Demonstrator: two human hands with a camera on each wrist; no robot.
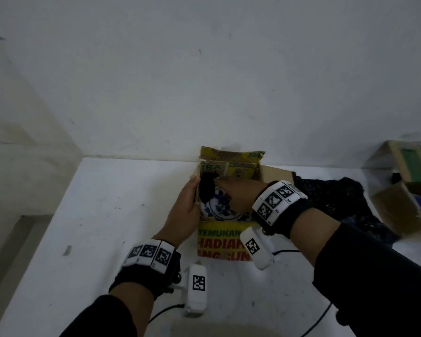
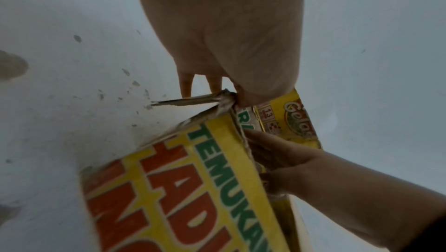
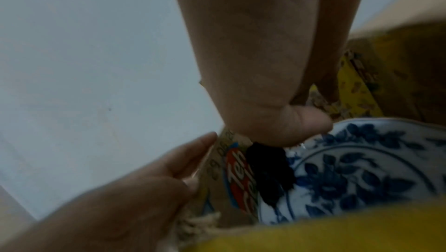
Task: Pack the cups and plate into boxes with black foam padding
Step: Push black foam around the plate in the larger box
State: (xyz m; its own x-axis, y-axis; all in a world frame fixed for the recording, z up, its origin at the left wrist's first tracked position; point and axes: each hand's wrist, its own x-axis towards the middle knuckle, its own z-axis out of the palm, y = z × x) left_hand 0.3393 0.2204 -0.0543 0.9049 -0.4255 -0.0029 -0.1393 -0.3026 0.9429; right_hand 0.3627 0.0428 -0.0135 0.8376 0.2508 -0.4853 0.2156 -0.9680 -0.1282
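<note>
From the head camera I see my left hand (image 1: 185,205) laid flat against the left outer wall of the yellow printed box (image 1: 223,242), fingers straight and together, pressing the cardboard at about 9 o'clock of the box opening. The left wrist view shows the same wall edge-on, with those fingers (image 2: 185,84) reaching past the torn corner of the box (image 2: 183,189). My right hand (image 1: 241,193) is down inside the opening from about 3 o'clock; in the right wrist view the thumb (image 3: 301,126) is bent over the rim of the blue-and-white plate (image 3: 350,176), while the other fingers go down behind it, so I read it as gripping the plate, though their tips are hidden. The plate (image 1: 219,205) stands tilted in the box, leaning toward the near wall, its patterned face up toward me. A wad of black foam padding (image 1: 207,188) sits at the plate's 10 o'clock, wedged between it and the left wall; close up it (image 3: 267,172) lies touching the plate's face. Past the box at 3 o'clock, dark netted material (image 1: 336,200) lies on the white table (image 1: 95,227), with another open cardboard box (image 1: 399,203) beyond it.
</note>
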